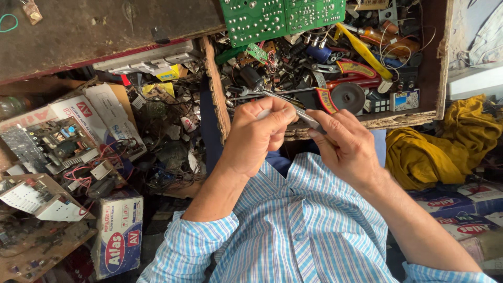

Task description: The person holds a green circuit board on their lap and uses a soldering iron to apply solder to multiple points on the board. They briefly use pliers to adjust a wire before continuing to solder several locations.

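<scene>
Both of my hands meet over the front edge of an open wooden drawer [427, 78]. My left hand [257, 133] is closed around a small pale part, with the thumb pressed on top. My right hand [343, 147] pinches a slim metal tool [296, 107], like tweezers or small pliers, whose shiny tip runs toward the left hand. The part inside the left fist is mostly hidden by the fingers. I wear a blue and white striped shirt [298, 230].
The drawer is crammed with electronic parts, wires, a red-handled tool [359, 78], a yellow-handled tool [364, 50] and green circuit boards [280, 15]. Cardboard boxes [118, 238], circuit boards and tangled wires lie on the floor at left. A yellow cloth [440, 141] lies at right.
</scene>
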Action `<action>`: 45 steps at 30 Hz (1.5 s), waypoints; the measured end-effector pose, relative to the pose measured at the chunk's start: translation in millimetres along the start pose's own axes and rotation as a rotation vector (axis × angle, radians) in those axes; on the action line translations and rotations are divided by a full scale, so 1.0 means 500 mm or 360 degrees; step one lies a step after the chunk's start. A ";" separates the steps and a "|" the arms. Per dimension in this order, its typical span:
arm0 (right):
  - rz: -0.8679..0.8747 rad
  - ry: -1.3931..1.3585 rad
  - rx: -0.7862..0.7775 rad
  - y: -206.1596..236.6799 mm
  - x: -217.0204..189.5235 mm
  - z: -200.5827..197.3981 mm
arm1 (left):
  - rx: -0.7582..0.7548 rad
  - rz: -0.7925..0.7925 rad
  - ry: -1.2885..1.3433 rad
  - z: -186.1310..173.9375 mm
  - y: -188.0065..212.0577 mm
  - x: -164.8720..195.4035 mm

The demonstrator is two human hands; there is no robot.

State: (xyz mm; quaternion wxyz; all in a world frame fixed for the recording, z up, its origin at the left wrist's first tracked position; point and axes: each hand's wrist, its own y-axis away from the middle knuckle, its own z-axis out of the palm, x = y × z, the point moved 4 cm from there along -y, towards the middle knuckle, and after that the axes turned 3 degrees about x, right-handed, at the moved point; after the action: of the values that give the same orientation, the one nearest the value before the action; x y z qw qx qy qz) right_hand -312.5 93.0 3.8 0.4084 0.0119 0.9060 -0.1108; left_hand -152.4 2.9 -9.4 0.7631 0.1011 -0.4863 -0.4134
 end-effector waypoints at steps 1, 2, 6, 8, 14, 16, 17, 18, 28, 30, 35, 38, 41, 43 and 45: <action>-0.0045 0.0035 -0.0021 -0.006 -0.001 -0.007 | 0.0006 -0.0024 0.0015 -0.001 0.001 -0.001; -0.0089 0.0069 -0.0044 -0.014 -0.001 -0.015 | 0.0013 -0.0048 0.0031 -0.002 0.001 -0.001; 0.0095 0.0253 -0.0397 -0.050 0.032 -0.047 | 0.0165 0.0085 -0.0204 -0.011 -0.007 0.017; 0.0150 0.0412 -0.0516 -0.066 0.058 -0.064 | 0.0146 0.0046 -0.0105 -0.017 -0.009 0.024; -0.0159 0.0476 -0.0143 -0.049 0.084 -0.073 | 0.0113 -0.0021 0.0046 -0.026 -0.016 0.010; -0.0172 0.0314 0.0022 -0.020 0.085 -0.079 | 0.0086 0.0107 -0.0162 -0.036 -0.009 0.006; -0.0182 0.0240 0.0108 -0.004 0.085 -0.084 | 0.0062 0.0230 -0.0354 -0.045 0.001 0.006; -0.0025 0.0155 0.0028 0.015 0.092 -0.081 | 0.0036 0.0358 -0.0545 -0.055 0.013 0.005; 0.0301 0.0257 -0.0009 0.133 0.141 -0.007 | -0.0088 0.0981 -0.1841 -0.153 0.093 -0.124; 0.0297 0.0275 0.0065 0.132 0.142 0.002 | 0.0038 0.1165 -0.1863 -0.158 0.090 -0.128; 0.0437 0.0320 0.0219 0.100 0.150 0.006 | 0.0294 0.1322 -0.1759 -0.150 0.064 -0.098; 0.0384 0.0309 0.0355 0.038 0.161 0.017 | 0.0429 0.1252 -0.1680 -0.146 0.011 -0.070; 0.0491 0.0183 0.0303 -0.039 0.148 0.011 | 0.0451 0.1231 -0.1466 -0.145 -0.029 -0.044; 0.0430 0.0020 0.0143 -0.082 0.090 -0.007 | 0.0443 0.1177 -0.1241 -0.152 -0.035 -0.026; 0.0206 -0.0188 -0.0059 -0.105 -0.007 -0.032 | 0.0469 0.0981 -0.0867 -0.172 -0.031 -0.010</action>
State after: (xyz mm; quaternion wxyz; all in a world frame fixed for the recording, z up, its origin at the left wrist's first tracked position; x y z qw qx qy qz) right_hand -327.5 45.3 26.8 0.4677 0.0563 0.8795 -0.0681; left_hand -90.7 -24.3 -64.8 0.6721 -0.0536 -0.7312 -0.1040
